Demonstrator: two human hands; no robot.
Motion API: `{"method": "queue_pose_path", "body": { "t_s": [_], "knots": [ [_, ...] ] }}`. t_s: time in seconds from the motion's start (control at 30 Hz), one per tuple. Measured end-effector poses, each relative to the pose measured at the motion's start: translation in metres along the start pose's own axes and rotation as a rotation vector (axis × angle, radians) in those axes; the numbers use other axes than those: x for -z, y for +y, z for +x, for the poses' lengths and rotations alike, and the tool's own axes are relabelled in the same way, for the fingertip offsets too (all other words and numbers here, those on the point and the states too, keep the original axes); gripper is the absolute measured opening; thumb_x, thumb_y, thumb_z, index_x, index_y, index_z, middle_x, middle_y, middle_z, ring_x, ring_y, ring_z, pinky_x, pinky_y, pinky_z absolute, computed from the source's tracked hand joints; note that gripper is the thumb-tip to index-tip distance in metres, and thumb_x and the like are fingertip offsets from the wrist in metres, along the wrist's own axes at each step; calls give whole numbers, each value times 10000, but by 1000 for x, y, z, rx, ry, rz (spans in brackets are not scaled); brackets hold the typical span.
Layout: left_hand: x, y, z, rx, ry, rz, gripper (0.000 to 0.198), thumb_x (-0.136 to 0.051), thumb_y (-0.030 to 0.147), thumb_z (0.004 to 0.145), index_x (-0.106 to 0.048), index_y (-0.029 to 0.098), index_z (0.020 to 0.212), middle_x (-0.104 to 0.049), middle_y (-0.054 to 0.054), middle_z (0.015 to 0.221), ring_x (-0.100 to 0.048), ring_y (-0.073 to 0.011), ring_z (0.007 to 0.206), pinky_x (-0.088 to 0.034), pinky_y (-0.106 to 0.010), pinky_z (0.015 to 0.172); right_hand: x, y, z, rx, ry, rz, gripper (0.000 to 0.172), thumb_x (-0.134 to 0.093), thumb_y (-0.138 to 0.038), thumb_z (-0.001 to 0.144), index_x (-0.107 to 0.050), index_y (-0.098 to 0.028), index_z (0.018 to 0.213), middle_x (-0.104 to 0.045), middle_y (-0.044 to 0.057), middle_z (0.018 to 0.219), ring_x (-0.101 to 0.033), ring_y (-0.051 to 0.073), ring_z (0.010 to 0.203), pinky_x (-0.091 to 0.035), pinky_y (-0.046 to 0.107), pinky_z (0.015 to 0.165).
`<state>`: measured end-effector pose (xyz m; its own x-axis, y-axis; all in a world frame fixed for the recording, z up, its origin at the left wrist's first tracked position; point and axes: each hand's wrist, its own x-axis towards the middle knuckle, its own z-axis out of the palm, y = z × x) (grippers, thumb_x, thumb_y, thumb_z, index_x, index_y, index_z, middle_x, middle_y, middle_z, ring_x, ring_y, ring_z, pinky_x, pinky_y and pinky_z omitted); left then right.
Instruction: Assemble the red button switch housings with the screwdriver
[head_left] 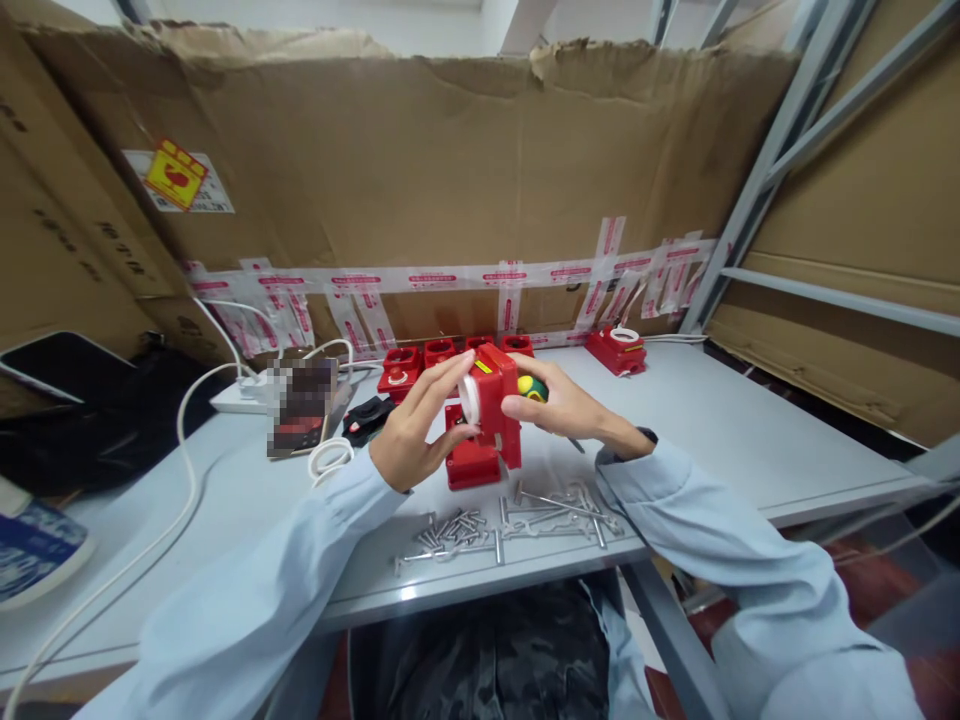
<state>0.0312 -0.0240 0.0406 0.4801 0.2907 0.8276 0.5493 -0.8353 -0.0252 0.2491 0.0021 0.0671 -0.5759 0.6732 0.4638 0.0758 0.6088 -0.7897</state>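
A red box-shaped housing (491, 385) with a white ring (469, 400) on its left face is held up between my two hands. My left hand (416, 425) is closed on the ring side, fingers over the top and thumb underneath. From the other side my right hand (559, 400) grips the housing's edge. A screwdriver with a green and yellow handle (532, 388) shows at my right hand; I cannot tell whether it is held there or lies behind. Under the housing is another red box part (471, 468), lying on the table.
Small screws (454, 530) and metal rods (551, 515) lie near the table's front edge. Red housings (401, 370) line the back, with another (616, 350) at back right. A phone (304, 405), a power strip (240, 397) and white cables (187, 450) are at left. Cardboard (450, 170) walls the back.
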Motion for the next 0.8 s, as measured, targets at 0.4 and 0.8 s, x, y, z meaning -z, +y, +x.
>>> {"method": "queue_pose_path", "body": {
  "t_s": [0.4,0.8],
  "knots": [
    [-9,11,0,-61,131,248,604,-224,502,982,-244,123,1452,-524,-180,1192,-531,-292,1064,-454,-402,854,-16,-5,-7,4,19,62,504,-537,-649,788,-621,-165,902,-577,16,796,-510,92,686,-415,195,599],
    [-19,16,-5,161,153,-102,545,-231,527,979,-371,150,1346,-494,-157,1158,-522,-259,1062,-495,-403,815,-23,-4,-9,-31,105,-6,510,-744,-479,670,-565,-175,1038,-656,44,956,-606,155,806,-504,277,723]
  ]
}}
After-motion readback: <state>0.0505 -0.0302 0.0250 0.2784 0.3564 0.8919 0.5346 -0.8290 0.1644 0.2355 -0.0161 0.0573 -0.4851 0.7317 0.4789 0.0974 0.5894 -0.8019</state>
